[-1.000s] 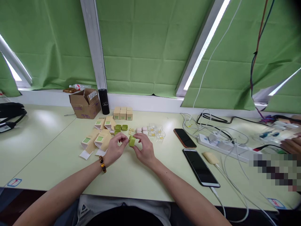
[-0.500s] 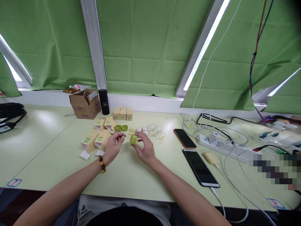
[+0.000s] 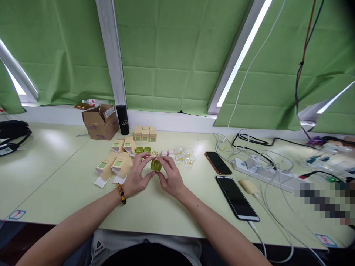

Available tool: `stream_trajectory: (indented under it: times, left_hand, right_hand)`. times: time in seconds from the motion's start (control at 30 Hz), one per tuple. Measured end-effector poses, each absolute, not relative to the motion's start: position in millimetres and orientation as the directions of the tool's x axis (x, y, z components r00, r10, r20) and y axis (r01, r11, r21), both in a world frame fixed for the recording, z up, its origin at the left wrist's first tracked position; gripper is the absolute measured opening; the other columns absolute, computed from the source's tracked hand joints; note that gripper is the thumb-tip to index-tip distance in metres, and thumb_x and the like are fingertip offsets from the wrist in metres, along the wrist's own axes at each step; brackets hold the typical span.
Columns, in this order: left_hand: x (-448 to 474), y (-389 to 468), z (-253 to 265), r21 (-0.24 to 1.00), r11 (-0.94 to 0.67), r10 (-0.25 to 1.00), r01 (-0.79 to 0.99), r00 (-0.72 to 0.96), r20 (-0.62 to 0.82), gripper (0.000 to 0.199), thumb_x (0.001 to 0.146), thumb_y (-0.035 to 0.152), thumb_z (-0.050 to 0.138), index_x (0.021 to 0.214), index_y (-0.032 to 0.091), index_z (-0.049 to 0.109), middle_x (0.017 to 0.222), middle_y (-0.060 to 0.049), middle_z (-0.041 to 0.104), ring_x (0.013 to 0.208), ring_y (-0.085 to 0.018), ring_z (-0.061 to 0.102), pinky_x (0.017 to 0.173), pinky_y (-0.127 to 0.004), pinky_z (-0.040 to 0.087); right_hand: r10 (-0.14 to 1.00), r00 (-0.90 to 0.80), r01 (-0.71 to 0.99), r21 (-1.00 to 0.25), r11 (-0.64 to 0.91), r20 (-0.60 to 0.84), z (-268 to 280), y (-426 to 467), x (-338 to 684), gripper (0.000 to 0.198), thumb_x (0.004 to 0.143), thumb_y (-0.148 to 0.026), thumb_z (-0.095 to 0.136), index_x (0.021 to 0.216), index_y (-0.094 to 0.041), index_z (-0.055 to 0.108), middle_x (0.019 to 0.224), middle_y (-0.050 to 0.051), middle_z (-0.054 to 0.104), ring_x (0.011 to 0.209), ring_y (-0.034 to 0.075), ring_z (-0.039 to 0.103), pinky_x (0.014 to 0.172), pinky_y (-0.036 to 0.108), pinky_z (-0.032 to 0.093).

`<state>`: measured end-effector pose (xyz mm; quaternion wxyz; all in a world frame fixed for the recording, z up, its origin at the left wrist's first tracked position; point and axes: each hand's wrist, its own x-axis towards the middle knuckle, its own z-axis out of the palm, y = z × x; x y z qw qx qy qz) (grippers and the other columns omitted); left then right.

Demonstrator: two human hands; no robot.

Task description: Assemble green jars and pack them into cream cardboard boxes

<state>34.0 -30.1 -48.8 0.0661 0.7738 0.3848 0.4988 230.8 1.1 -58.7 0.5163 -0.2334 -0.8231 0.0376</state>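
Between both hands is a small square olive-green container, its hollow side turned towards me. My right hand grips its right side between thumb and fingers. My left hand, with a beaded bracelet on the wrist, closes on its left side. Just beyond lie more green containers, small yellow pieces and pale pink pieces. Clear cups with yellow bits inside stand to their right. Opened beige cartons with green labels lie left of my left hand.
Closed beige boxes stand in a row at the back, near a black cylinder and a cardboard box. To the right lie two phones, a power strip, a cream-coloured device and tangled cables.
My left hand has moved right and taken hold of the green container too. The container has turned so its hollow side faces me.
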Motion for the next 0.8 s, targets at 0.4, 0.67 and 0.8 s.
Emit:
stream_trajectory:
  times: [0.4, 0.67, 0.8]
  left_hand:
    - [30, -30, -50, 0.460, -0.739, 0.610, 0.493, 0.198, 0.767, 0.049, 0.095, 0.025, 0.069, 0.143, 0.029, 0.057, 0.135, -0.014, 0.053, 0.129, -0.031, 0.054, 0.108, -0.054, 0.050]
    - [30, -32, -50, 0.433, -0.750, 0.587, 0.500, 0.201, 0.784, 0.051, 0.097, 0.025, 0.067, 0.147, 0.030, 0.056, 0.132, -0.014, 0.054, 0.126, -0.031, 0.054, 0.105, -0.052, 0.051]
    - [30, -32, -50, 0.428, -0.754, 0.581, 0.499, 0.200, 0.789, 0.052, 0.097, 0.025, 0.066, 0.147, 0.030, 0.056, 0.131, -0.014, 0.055, 0.125, -0.031, 0.055, 0.106, -0.052, 0.051]
  right_hand:
    - [0.216, -0.350, 0.275, -0.120, 0.954, 0.912, -49, 0, 234, 0.046, 0.095, -0.009, 0.061, 0.139, -0.021, 0.055, 0.131, 0.020, 0.066, 0.123, 0.031, 0.067, 0.096, 0.049, 0.064]
    - [0.170, -0.402, 0.313, -0.040, 0.949, 0.900, -47, 1, 235, 0.046, 0.096, -0.009, 0.058, 0.140, -0.023, 0.058, 0.129, 0.021, 0.064, 0.123, 0.032, 0.066, 0.094, 0.052, 0.064]
    - [0.168, -0.408, 0.320, -0.032, 0.947, 0.897, -46, 0, 234, 0.047, 0.097, -0.009, 0.057, 0.142, -0.023, 0.056, 0.129, 0.020, 0.063, 0.123, 0.032, 0.066, 0.094, 0.052, 0.065]
